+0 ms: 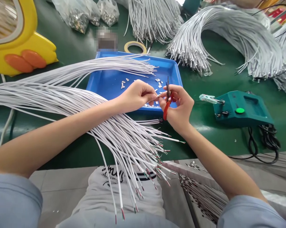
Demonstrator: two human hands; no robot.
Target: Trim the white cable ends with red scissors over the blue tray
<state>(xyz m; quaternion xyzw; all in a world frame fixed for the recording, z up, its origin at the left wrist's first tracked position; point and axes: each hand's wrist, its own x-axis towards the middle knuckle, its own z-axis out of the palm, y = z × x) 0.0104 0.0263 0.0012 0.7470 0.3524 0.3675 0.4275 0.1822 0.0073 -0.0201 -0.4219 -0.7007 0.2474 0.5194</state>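
Observation:
Over the blue tray [105,80], my left hand [138,95] is closed in a pinch on the end of a white cable [159,94]. My right hand [182,109] grips small scissors [166,111] with red handles, their dark blades pointing up. Its thumb and fingertips meet at the thin wires of that cable end. Beneath my left forearm a bundle of white cables [124,136] hangs past the table edge, with red, green and dark wire ends bared. Another white cable bundle [124,63] lies across the tray, beside small white scraps [123,84].
Right of the tray sits a green device [242,107] with a clip and black cord. Large grey cable bundles [219,22], a tape roll [135,47] and bags of small metal parts [78,19] lie farther back. A yellow duck-shaped object [26,41] stands left.

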